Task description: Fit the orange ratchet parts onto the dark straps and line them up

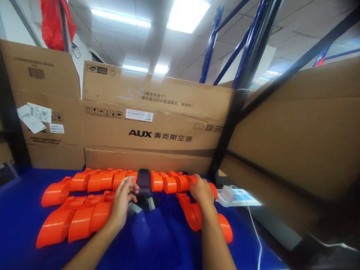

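Roughly mid-frame, low: both hands on blue counter (pixel 157 240) w/ rows of orange plastic parts (pixel 84 217). Progress, as judged: many parts already lined up in two rows at left and along back; a few lie loose lower right, so sorting looks partway. Left hand (pixel 122 200) reaches fwd, fingers loosely curled, touching edge of dark phone (pixel 144 181) propped upright at centre; not gripping it. Right hand (pixel 201 191) palm-down, fingers resting on an orange part, grasp unclear. Cardboard boxes (pixel 157 120) behind; white charger (pixel 227 193) at right
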{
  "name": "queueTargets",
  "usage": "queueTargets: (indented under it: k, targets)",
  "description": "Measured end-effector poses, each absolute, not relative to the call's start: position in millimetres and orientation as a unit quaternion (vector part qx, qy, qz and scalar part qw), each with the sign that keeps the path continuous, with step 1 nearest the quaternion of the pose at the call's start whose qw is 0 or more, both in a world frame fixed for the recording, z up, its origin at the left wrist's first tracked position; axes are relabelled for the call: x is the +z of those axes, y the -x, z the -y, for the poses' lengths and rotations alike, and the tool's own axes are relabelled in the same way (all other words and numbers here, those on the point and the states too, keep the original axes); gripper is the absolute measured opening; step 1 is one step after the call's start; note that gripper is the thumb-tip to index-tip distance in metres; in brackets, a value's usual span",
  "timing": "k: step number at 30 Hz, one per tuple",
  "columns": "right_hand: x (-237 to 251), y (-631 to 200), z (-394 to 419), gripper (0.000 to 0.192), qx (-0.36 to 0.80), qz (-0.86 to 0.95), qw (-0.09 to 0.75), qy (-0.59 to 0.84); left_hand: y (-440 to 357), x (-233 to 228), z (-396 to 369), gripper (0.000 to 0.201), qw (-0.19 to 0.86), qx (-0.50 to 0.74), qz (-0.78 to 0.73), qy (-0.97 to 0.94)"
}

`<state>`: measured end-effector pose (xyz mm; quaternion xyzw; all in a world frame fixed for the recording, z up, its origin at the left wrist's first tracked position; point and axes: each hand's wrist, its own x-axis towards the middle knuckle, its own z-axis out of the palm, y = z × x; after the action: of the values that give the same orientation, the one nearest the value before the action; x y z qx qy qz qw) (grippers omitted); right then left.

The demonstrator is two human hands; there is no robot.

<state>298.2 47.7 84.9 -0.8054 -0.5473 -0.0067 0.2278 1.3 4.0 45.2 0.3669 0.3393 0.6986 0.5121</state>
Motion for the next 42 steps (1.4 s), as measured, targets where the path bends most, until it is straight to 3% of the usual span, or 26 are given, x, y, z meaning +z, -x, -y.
queueTargets:
  k: [14,26,31,35,42]
  targets:
    - [85,-297,-47,0.040,-0.053,0.538,0.265,0.798,-2,47,-5,0.044,0.508,0.699,-0.338,-0.373]
    - [104,-280,-24,0.023,-0.181,0.476,0.440,0.740,-1,48,-3,0.036,0.506,0.695,-0.343,-0.379]
    - [109,-260,-11,0.027,-0.224,0.507,0.572,0.604,-1,46,-3,0.032,0.502,0.687,-0.342,-0.399]
    - [102,-241,-4,0.034,-0.140,0.606,0.648,0.440,-3,46,-5,0.035,0.498,0.677,-0.345,-0.418]
    - [96,-202,10,0.030,-0.034,0.730,0.624,0.278,-4,52,-2,0.054,0.504,0.689,-0.312,-0.417]
